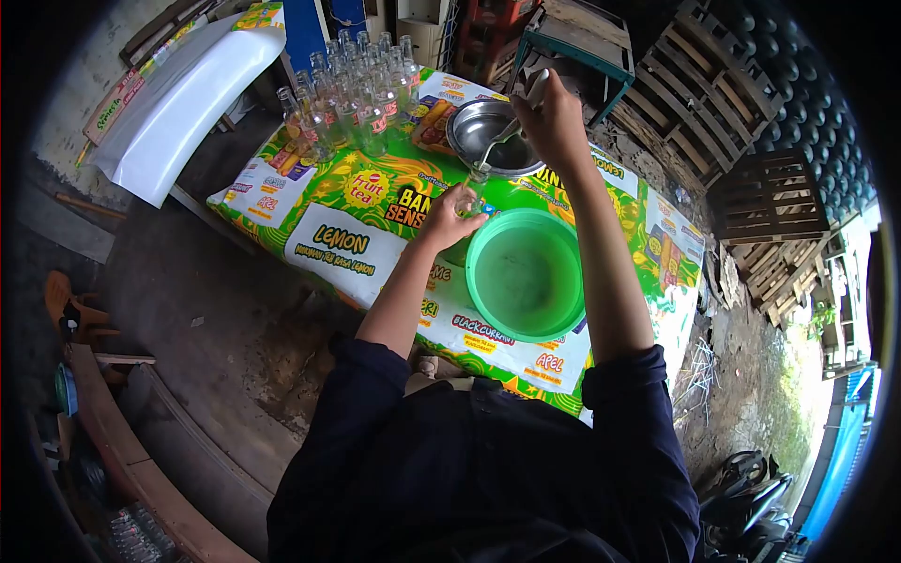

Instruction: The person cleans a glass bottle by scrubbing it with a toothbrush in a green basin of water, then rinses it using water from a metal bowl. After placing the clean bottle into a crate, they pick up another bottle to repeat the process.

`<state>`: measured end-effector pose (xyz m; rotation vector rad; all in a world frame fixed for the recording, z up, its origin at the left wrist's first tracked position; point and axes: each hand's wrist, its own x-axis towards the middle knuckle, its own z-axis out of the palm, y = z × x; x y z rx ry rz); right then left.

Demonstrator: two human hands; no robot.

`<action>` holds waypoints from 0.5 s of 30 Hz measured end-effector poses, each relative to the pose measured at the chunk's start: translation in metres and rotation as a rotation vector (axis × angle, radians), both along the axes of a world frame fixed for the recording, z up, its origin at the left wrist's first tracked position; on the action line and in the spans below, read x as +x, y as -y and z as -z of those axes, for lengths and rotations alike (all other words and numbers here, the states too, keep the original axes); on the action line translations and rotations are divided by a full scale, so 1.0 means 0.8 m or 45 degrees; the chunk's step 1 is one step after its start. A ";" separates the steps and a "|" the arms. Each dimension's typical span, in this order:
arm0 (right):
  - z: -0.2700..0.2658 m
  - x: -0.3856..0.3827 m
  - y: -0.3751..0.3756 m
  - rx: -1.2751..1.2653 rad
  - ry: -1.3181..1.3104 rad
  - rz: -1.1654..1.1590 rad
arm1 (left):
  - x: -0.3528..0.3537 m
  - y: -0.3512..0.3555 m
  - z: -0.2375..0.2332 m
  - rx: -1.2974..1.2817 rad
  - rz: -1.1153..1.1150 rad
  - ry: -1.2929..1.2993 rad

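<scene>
My left hand [454,218] is wrapped around a clear glass bottle [476,186], which stands tilted over the table beside the green basin. My right hand [556,120], raised higher, grips a thin metal utensil with a pale handle [539,86]. Its shaft slants down to the bottle's mouth; whether the tip is inside, and its exact kind, I cannot make out. Behind the bottle sits a stainless steel bowl [458,131], partly covered by my right hand and the utensil. Nearer to me, the green plastic basin [479,298] lies between my forearms.
Several empty glass bottles [374,120] stand grouped at the table's far left. A printed green and white sheet covers the table [338,246]. A white-covered surface [192,103] is at the left, a metal-framed stand [577,42] behind. Wooden pallets [699,80] lean at the right.
</scene>
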<state>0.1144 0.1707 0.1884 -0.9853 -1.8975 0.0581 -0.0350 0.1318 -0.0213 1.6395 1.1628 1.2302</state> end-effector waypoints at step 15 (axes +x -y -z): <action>0.119 0.195 0.110 -0.702 -1.340 0.128 | 0.013 -0.006 -0.013 -0.056 0.097 0.036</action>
